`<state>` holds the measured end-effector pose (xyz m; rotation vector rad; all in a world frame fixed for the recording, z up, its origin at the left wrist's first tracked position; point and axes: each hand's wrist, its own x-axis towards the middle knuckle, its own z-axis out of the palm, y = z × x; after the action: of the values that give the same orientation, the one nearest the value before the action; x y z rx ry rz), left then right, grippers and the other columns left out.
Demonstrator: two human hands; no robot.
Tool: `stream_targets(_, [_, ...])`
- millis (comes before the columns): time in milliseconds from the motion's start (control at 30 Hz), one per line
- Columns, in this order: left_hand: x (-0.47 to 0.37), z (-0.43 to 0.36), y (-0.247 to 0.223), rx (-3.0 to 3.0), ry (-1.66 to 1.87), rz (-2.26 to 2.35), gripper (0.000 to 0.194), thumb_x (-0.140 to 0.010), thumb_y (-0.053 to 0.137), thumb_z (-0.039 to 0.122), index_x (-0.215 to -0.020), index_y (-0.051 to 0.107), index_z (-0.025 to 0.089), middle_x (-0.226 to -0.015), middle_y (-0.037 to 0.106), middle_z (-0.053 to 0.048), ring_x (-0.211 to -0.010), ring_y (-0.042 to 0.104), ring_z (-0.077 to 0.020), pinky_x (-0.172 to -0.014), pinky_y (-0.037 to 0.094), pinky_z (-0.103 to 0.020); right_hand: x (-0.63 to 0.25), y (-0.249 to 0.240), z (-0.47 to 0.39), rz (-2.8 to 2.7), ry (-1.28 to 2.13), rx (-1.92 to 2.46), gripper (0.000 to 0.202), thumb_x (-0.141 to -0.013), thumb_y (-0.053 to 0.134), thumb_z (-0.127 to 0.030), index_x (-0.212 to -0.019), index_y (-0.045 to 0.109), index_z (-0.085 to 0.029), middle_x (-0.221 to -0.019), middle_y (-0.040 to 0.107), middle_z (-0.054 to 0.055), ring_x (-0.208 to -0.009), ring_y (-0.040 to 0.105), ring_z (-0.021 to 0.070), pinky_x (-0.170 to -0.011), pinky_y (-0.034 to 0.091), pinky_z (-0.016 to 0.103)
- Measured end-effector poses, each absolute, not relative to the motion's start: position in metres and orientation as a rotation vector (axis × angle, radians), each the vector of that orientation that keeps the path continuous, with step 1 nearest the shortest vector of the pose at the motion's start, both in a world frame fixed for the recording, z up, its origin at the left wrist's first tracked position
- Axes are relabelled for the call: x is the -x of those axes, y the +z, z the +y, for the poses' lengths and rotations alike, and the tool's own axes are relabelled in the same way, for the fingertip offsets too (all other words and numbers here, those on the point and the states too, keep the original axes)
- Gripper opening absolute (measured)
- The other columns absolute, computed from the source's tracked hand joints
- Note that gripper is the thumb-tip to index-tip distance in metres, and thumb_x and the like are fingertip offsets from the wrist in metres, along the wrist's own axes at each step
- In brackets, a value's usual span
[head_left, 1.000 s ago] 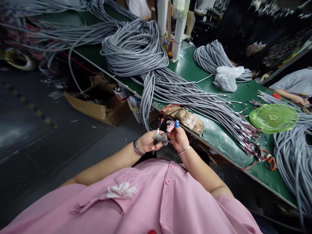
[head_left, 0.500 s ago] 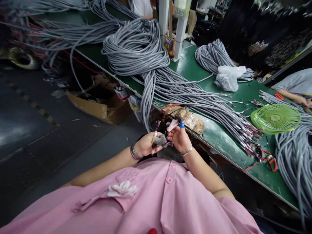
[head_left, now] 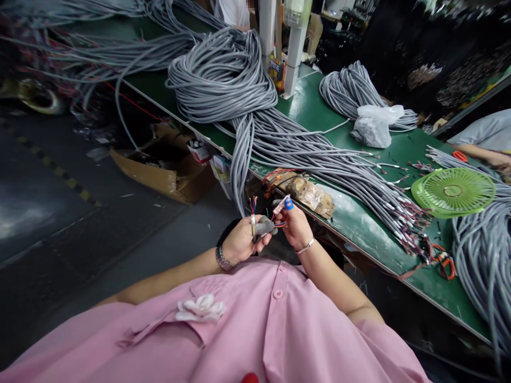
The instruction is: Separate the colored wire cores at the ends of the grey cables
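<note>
Pink strip (head_left: 280, 206), illegible, is held in the right hand (head_left: 297, 227).

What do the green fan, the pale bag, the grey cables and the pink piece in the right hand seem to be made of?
Green fan: probably hard plastic, glossy, with thin, regular ribs.
Pale bag: likely thin plastic film, shiny and crumpled.
Grey cables: perhaps plastic or rubber outside, smooth with soft highlights.
Pink piece: too small to tell, finish included.

Worn: pink buttoned shirt (head_left: 315, 330), view's six o'clock; white flower ornament (head_left: 200, 308), seven o'clock. Left hand (head_left: 238, 240): grey finger covers (head_left: 262, 229); metal-link wristband (head_left: 222, 258), seven o'clock. Right hand (head_left: 297, 227): blue digit wrap (head_left: 289, 204), between three and four; light bangle (head_left: 305, 246), four o'clock.
</note>
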<state>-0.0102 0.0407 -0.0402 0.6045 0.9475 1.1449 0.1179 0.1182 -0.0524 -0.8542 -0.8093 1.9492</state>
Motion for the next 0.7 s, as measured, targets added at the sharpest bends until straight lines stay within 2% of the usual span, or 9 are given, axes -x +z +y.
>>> stream_targets(67, [0.010,0.042,-0.041,-0.599,1.143,0.942,0.020,-0.076,0.065,0.031,-0.068,0.058,0.014,-0.047,0.057,0.001,-0.031,0.041,-0.0073,-0.028,0.029,-0.017,-0.117,-0.058,0.118,-0.872,1.792,0.933,0.038,-0.074,0.069,-0.053,-0.073,0.060,-0.016,-0.061,0.055,-0.002,-0.048,0.041,0.0063,-0.046,0.035,0.019])
stream_targets(167, [0.010,0.042,-0.041,-0.598,1.135,0.931,0.020,-0.077,0.064,0.030,-0.068,0.057,0.014,-0.047,0.057,0.001,-0.031,0.042,-0.0074,-0.027,0.029,-0.017,-0.118,-0.067,0.119,-0.937,1.631,1.018,0.039,-0.075,0.065,-0.055,-0.073,0.059,-0.017,-0.061,0.057,-0.002,-0.046,0.039,0.0065,-0.045,0.032,0.020])
stream_targets(300, [0.010,0.043,-0.041,-0.610,1.122,0.941,0.020,-0.076,0.065,0.031,-0.069,0.059,0.014,-0.047,0.056,0.001,-0.031,0.041,-0.0070,-0.028,0.028,-0.017,-0.120,-0.070,0.120,-1.042,1.646,0.966,0.043,-0.081,0.056,-0.059,-0.075,0.061,-0.017,-0.062,0.056,-0.001,-0.049,0.042,0.0083,-0.048,0.034,0.022])
stream_targets(400, [0.010,0.044,-0.041,-0.613,1.120,0.938,0.021,-0.076,0.065,0.033,-0.069,0.058,0.014,-0.047,0.057,0.001,-0.031,0.041,-0.0068,-0.028,0.028,-0.017,-0.121,-0.069,0.121,-1.178,1.492,0.995,0.050,-0.086,0.046,-0.061,-0.070,0.064,-0.018,-0.058,0.054,0.000,-0.053,0.044,0.0102,-0.052,0.036,0.023])
stream_targets(467, [0.010,0.045,-0.041,-0.617,1.116,0.939,0.022,-0.076,0.065,0.033,-0.069,0.058,0.014,-0.047,0.057,0.001,-0.031,0.042,-0.0068,-0.028,0.028,-0.017,-0.121,-0.068,0.121,-1.210,1.411,1.008,0.050,-0.086,0.046,-0.061,-0.068,0.065,-0.018,-0.057,0.053,0.000,-0.054,0.045,0.0108,-0.055,0.037,0.024])
stream_targets(700, [0.010,0.046,-0.045,-0.607,1.125,0.954,0.022,-0.075,0.065,0.034,-0.069,0.056,0.015,-0.047,0.057,0.001,-0.031,0.042,-0.0068,-0.029,0.028,-0.017,-0.110,-0.064,0.122,-0.770,1.990,0.798,0.046,-0.080,0.056,-0.062,-0.084,0.065,-0.017,-0.070,0.058,0.002,-0.057,0.049,0.0109,-0.054,0.044,0.023])
